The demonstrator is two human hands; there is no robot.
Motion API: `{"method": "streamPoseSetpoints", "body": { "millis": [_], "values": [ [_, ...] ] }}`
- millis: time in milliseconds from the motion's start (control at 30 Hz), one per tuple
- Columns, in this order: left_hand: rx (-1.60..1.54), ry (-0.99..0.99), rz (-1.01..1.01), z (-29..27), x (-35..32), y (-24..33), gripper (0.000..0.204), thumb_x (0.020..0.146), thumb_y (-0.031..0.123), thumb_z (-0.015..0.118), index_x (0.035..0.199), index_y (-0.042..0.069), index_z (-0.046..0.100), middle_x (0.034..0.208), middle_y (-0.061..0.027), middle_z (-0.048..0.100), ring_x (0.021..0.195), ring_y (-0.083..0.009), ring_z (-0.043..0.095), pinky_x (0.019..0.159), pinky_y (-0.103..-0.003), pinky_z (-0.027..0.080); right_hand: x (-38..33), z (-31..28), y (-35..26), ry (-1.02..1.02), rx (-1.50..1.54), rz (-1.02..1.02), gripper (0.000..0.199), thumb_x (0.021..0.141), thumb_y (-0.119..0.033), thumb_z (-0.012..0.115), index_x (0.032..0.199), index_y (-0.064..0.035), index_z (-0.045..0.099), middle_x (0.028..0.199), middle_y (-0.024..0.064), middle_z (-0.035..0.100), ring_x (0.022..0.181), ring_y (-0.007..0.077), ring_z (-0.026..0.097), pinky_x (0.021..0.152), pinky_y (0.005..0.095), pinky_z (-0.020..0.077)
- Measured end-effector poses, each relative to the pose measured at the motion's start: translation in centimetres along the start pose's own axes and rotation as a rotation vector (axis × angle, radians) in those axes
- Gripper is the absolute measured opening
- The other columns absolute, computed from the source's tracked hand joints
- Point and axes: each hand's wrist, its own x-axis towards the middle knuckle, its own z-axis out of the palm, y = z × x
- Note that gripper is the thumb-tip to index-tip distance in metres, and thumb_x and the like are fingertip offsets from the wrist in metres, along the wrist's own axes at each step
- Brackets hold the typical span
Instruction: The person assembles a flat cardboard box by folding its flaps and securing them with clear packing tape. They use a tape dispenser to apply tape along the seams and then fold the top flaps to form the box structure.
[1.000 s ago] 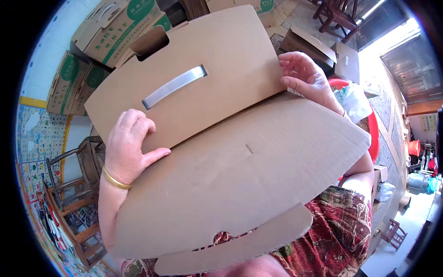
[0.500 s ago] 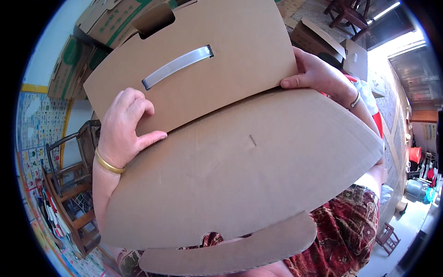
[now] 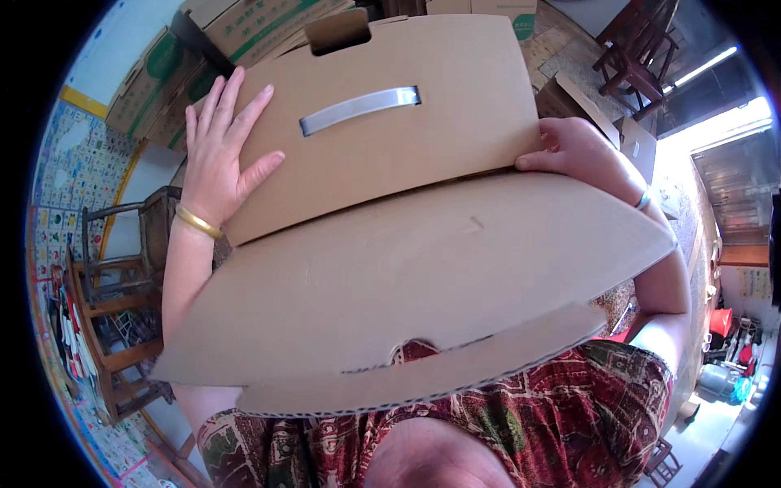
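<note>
A brown cardboard box (image 3: 455,138) is in front of me, its panel fitted with a pale plastic carry handle (image 3: 359,109). Its wide flap (image 3: 390,276) folds out toward my chest and ends in a narrow bent strip with a notch. My left hand (image 3: 224,154), with a gold bangle at the wrist, lies spread on the panel's left side, fingers apart. At the opposite corner, my right hand (image 3: 582,159) grips the box edge, thumb on the near side and fingers curled. Part of those fingers is hidden.
Printed cardboard boxes (image 3: 252,32) are stacked beyond the far left. A wooden chair (image 3: 122,309) stands left, beside a chart-covered wall (image 3: 69,171). Another wooden chair (image 3: 634,61) is at the far right. An opened carton (image 3: 573,106) sits behind my right hand.
The box has shifted right and levelled out, its flap tilting up nearer my chest. My left hand has gone from curled fingers to spread, farther up the panel's left side.
</note>
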Motion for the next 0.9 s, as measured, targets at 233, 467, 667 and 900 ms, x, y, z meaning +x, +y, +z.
{"method": "streamPoseSetpoints", "body": {
  "millis": [233,467,667,900],
  "values": [
    [0.01,-0.02,0.015,2.0,1.7,0.3,0.069,0.087,0.062,0.043,0.142,0.02,0.041,0.152,-0.0113,0.025,0.139,-0.0356,0.023,0.11,-0.058,0.012,0.3,-2.8,1.1,0.202,-0.065,-0.473,0.033,0.075,-0.01,0.072,0.107,-0.0038,0.066,0.098,0.0091,0.067,0.081,0.0163,0.064,0.075,0.0276,0.048],
    [0.007,0.029,0.074,3.3,1.6,1.7,0.068,0.086,0.061,0.044,0.141,0.021,0.042,0.152,-0.0107,0.027,0.139,-0.0357,0.024,0.109,-0.059,0.013,2.0,0.0,-0.2,0.11,-0.371,-0.75,0.093,0.056,-0.012,0.083,0.139,-0.0135,0.041,0.146,0.0131,0.033,0.135,0.0317,0.03,0.11,0.0423,0.032],
    [0.024,0.046,0.072,2.3,1.1,1.8,0.068,0.086,0.062,0.044,0.14,0.021,0.043,0.151,-0.0103,0.028,0.139,-0.0356,0.025,0.109,-0.058,0.014,2.2,1.4,-1.6,0.234,-0.58,-0.823,0.084,0.062,-0.019,0.083,0.136,-0.0143,0.044,0.144,0.0148,0.035,0.134,0.0343,0.031,0.109,0.0435,0.0328],
    [0.015,0.08,0.11,1.9,1.2,1.6,0.068,0.085,0.061,0.045,0.14,0.022,0.043,0.151,-0.01,0.029,0.138,-0.0348,0.025,0.109,-0.058,0.015,2.2,2.7,-2.9,0.297,-0.677,-0.864,0.087,0.058,-0.019,0.084,0.135,-0.0132,0.044,0.144,0.0155,0.034,0.134,0.0332,0.03,0.108,0.0458,0.032]
  ]
}}
